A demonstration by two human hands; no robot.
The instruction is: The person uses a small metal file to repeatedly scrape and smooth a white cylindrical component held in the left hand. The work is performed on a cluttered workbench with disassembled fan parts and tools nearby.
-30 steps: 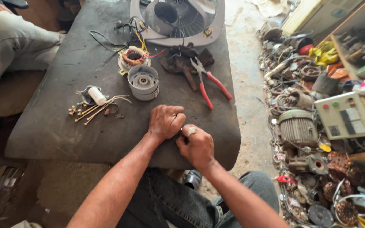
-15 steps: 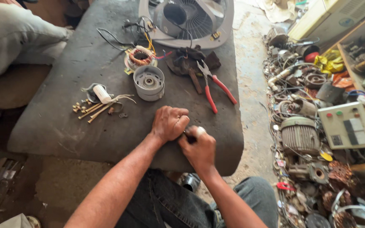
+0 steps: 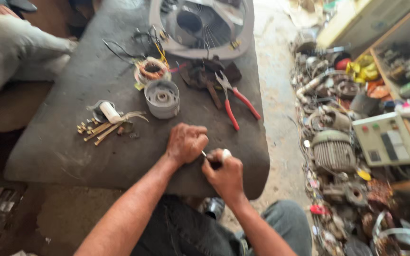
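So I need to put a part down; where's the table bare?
Bare table lies left of the left hand, below the bolts. Crowded farther up: motor cover, copper winding, pliers, fan housing.

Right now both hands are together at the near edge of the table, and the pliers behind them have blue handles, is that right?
Not quite. The head view shows the pliers have red handles, not blue. The rest holds: the left hand and right hand are together at the near edge of the table, with the pliers lying behind them.
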